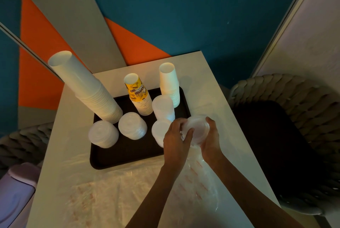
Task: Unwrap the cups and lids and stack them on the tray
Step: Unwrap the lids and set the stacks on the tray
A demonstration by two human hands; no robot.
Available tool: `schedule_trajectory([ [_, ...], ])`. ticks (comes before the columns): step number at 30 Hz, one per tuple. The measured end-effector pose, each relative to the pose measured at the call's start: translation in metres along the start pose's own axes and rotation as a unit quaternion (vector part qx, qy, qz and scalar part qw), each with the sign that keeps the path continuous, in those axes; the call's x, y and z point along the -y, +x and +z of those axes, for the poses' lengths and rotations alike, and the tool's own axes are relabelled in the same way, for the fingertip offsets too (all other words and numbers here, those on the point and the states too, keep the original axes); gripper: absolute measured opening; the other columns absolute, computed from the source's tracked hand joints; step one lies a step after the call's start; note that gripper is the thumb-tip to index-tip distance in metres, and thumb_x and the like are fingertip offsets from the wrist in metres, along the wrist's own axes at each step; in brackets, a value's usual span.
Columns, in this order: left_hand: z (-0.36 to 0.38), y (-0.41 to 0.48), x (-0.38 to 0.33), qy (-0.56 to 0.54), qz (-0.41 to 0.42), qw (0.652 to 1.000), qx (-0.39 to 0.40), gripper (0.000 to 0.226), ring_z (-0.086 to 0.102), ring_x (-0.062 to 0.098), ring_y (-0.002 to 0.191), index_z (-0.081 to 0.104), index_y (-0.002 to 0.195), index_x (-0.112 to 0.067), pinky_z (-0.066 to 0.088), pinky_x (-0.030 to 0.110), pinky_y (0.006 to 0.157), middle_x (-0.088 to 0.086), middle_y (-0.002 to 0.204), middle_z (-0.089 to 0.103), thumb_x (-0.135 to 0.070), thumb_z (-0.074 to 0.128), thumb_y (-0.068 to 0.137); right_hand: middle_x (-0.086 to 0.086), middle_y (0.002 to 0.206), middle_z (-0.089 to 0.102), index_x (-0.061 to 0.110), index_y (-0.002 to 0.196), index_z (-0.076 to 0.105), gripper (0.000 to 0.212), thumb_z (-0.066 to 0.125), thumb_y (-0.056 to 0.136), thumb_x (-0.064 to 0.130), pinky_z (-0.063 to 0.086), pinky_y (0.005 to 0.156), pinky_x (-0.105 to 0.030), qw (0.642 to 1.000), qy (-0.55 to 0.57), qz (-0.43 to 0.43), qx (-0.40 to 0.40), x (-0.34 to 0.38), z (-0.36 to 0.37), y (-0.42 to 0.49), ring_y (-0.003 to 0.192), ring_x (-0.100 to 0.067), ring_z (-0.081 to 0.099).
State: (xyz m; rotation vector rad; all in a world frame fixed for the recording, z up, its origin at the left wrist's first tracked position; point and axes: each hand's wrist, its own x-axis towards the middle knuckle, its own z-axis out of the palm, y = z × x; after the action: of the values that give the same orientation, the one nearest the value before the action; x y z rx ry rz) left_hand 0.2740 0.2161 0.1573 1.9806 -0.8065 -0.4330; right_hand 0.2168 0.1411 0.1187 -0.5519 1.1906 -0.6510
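A black tray (127,156) lies on the white table. On it stand a tall leaning stack of white cups (86,88), a yellow printed cup stack (138,95), a shorter white cup stack (170,84) and several stacks of clear lids (103,134) (132,125) (163,108). Both hands hold a stack of clear lids (197,129) just past the tray's right front corner. My left hand (174,137) grips its left side; my right hand (211,135) grips its right side. Clear wrap (198,170) hangs below that stack.
Crumpled clear plastic wrap with red print (117,196) covers the near part of the table (217,99). A woven chair with a dark seat (287,135) stands to the right. A pale bin (14,194) sits at lower left.
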Motion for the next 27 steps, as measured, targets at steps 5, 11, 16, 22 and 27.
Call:
schedule_trajectory([
  [5,-0.001,0.003,0.000,-0.041,-0.030,0.999,-0.006,0.027,0.055,0.001,0.082,0.051,0.104,-0.024,0.046,0.013,0.080,-0.014,0.098,0.055,-0.016,0.069,0.085,-0.015,0.124,0.055,0.019,0.130,0.050,0.047,0.057,0.089,0.042,0.049,0.094,-0.053,1.000,-0.011,-0.001,-0.011,0.001,0.001,0.002,0.113,-0.036,0.054],
  [11,-0.010,0.015,0.012,-0.136,-0.103,0.985,-0.026,0.032,0.063,0.016,0.092,0.050,0.108,-0.016,0.053,0.016,0.072,0.004,0.109,0.062,-0.011,0.070,0.084,-0.013,0.120,0.056,0.018,0.118,0.053,0.030,0.058,0.091,0.032,0.052,0.084,-0.047,0.999,-0.001,0.029,-0.015,0.005,0.002,0.007,0.110,-0.035,0.056],
  [16,-0.035,0.036,0.028,-0.155,-0.193,0.964,-0.099,0.032,0.061,0.024,0.099,0.053,0.112,-0.006,0.054,0.047,0.086,0.016,0.115,0.063,-0.013,0.068,0.085,-0.012,0.126,0.056,0.016,0.123,0.053,0.041,0.062,0.088,0.035,0.045,0.099,-0.052,0.998,0.013,0.048,-0.029,0.008,0.002,0.018,0.114,-0.033,0.055],
  [22,-0.050,0.050,0.051,-0.062,-0.232,0.963,-0.124,0.036,0.060,0.022,0.097,0.057,0.117,-0.002,0.054,0.042,0.087,0.016,0.114,0.064,-0.016,0.068,0.086,-0.011,0.127,0.056,0.017,0.130,0.049,0.049,0.062,0.088,0.039,0.043,0.101,-0.052,0.999,0.003,0.043,-0.031,0.007,0.005,0.022,0.114,-0.032,0.055],
  [27,-0.043,0.051,0.062,-0.007,-0.213,0.970,-0.114,0.034,0.053,0.015,0.093,0.058,0.117,-0.002,0.047,0.029,0.081,0.014,0.116,0.063,-0.015,0.066,0.087,-0.010,0.127,0.055,0.018,0.129,0.050,0.046,0.061,0.089,0.037,0.043,0.101,-0.052,0.998,0.007,0.052,-0.027,0.010,0.005,0.021,0.115,-0.032,0.054],
])
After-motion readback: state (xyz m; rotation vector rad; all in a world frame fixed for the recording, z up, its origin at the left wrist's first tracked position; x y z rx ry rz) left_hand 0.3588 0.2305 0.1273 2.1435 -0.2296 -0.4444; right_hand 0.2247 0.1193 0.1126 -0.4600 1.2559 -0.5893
